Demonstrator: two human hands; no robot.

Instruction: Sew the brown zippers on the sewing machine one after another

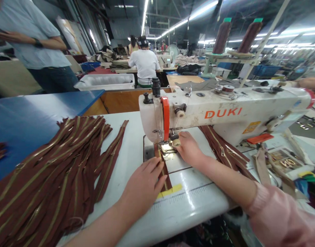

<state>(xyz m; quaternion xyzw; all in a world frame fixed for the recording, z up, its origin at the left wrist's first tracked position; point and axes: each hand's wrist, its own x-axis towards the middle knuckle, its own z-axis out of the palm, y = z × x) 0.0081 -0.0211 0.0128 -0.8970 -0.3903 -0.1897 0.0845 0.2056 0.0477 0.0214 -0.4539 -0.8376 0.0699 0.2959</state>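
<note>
A brown zipper (163,171) with gold teeth lies lengthwise under the needle area of the white sewing machine (190,109). My left hand (144,180) rests on it in front of the presser foot, fingers over its left side and thumb near its right edge. Close to the right of the presser foot (167,148), my right hand (188,149) is bent with its fingers together; the fingertips are partly hidden behind a small knob. A large pile of brown zippers (62,171) spreads left of my left hand, and one zipper (111,159) lies a little apart from it.
More brown zippers (221,147) with pulls lie beneath the machine arm. Right of them stands a tray (283,159) of metal parts. Two thread cones (222,36) rise behind. A blue table (51,103) adjoins at left, where a person (36,37) stands. Another person (145,63) sits ahead.
</note>
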